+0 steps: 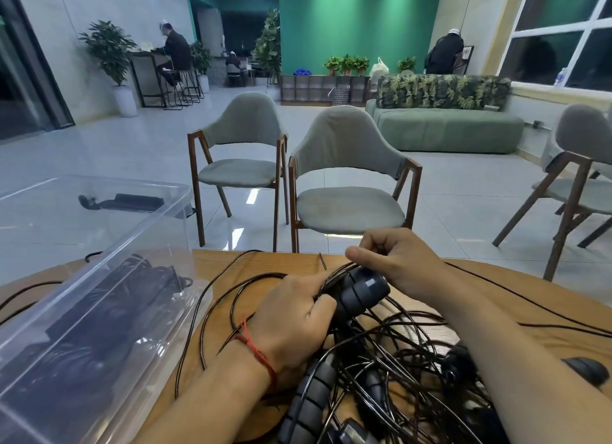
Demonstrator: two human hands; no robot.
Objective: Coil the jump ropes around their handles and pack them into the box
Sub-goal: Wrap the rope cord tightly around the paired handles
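On the wooden table (pixel 231 265), the left hand (pixel 294 314) is closed around a pair of dark jump rope handles (pixel 361 291), which it holds above the table. The right hand (pixel 394 261), just beyond the handles, pinches the thin black rope (pixel 334 271) between thumb and fingers. Near and to the right lies a tangled heap of ropes (pixel 397 361) with more handles in it. At the left stands the clear plastic box (pixel 99 278), with dark coiled ropes already inside it.
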